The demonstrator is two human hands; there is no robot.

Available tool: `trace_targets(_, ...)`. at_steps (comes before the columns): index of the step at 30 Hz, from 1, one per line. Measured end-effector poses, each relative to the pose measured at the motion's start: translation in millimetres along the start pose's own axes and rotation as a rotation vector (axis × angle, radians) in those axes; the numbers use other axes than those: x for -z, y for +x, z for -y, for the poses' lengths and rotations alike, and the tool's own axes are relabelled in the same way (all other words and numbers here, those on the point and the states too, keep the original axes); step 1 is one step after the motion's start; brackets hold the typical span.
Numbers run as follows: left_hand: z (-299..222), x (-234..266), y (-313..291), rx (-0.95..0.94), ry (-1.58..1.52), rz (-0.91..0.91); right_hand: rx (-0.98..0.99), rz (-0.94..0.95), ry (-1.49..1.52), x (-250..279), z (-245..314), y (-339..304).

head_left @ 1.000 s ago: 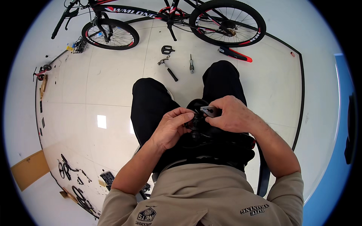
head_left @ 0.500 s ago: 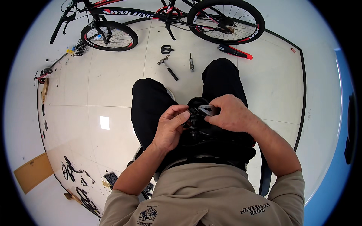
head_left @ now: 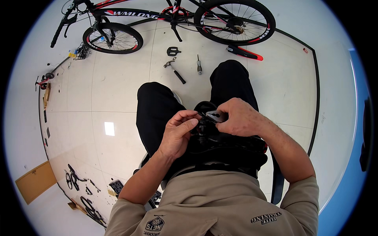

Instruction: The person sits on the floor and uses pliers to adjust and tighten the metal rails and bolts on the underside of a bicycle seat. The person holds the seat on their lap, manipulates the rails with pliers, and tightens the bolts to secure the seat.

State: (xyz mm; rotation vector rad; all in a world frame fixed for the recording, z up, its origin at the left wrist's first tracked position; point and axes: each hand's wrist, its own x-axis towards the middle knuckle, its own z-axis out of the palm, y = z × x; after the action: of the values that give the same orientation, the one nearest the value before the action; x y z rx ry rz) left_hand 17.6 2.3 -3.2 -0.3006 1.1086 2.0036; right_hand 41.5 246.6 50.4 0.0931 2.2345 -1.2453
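Observation:
Across my lap lies a shiny black bicycle part (head_left: 208,143) with a touch of red at its right end; it may be a saddle with its clamp turned up, but I cannot tell for sure. My right hand (head_left: 241,118) is closed around silver pliers (head_left: 214,116), their jaws pointing left at the black fittings between my thighs. On the left side of those fittings, my left hand (head_left: 178,131) has thumb and fingertips drawn together in a pinch. Whatever sits between those fingertips is too small and dark to make out.
Beyond my knees on the tiled floor lie a hammer (head_left: 175,72), a screwdriver (head_left: 199,65), a black pedal (head_left: 173,51) and a black-and-red mudguard (head_left: 245,52). A black bicycle (head_left: 169,17) spans the far side. A cardboard panel (head_left: 36,181) is at lower left.
The pliers have tilted slightly, and their jaws sit a little lower at the fittings. My left fingers have barely shifted.

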Motion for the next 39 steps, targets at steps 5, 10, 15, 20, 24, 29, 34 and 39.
trace_targets(5, 2, 5, -4, 0.03, 0.043, 0.004, 0.01, 0.017, -0.038, 2, 12, -6)
trace_targets(10, 2, 6, -5, -0.059, 0.101, 0.047, -0.005, 0.011, -0.067, 2, 16, -7)
trace_targets(15, 4, 4, -5, -0.131, 0.103, 0.044, 0.02, -0.01, -0.105, 1, 11, 0)
trace_targets(20, 2, 3, -9, -0.111, 0.308, -0.079, 0.045, -0.046, -0.178, -10, 19, 1)
trace_targets(24, 18, -5, 17, -0.215, 0.583, 0.03, 0.179, -0.208, -0.155, -11, 0, -6)
trace_targets(29, 19, -14, 11, -0.115, 0.347, -0.027, 0.07, -0.022, -0.064, -3, -10, -3)
trace_targets(34, 22, -13, 8, -0.134, 0.315, -0.059, 0.106, -0.024, -0.053, -5, 0, -5)
trace_targets(39, 24, -14, 14, -0.124, 0.309, -0.028, 0.092, -0.047, -0.093, -1, -9, -3)
